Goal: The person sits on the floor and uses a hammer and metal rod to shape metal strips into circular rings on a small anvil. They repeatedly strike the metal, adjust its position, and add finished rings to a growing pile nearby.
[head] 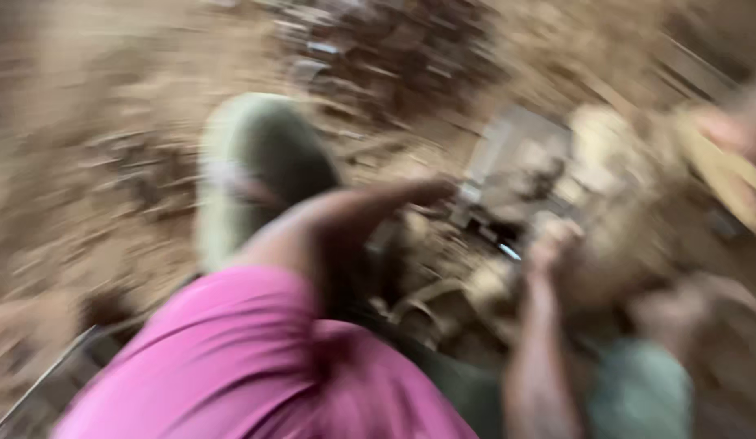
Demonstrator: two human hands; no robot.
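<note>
The whole view is smeared by motion. My left hand (431, 192) reaches forward from a pink sleeve (231, 366) toward a grey flat slab (516, 150). My right hand (557, 240) is raised just below that slab, beside pale, lumpy, mud-coloured pieces (614, 162). Blur hides whether either hand holds anything or whether the fingers are closed. A small bright glint (508, 250) lies between the two hands.
A green rounded shape (260, 162), perhaps a sandal, sits left of my left arm on brown, littered earth. Another person's hand (732, 130) with a yellowish object (727, 175) shows at the right edge. A dark heap (386, 49) lies at the top.
</note>
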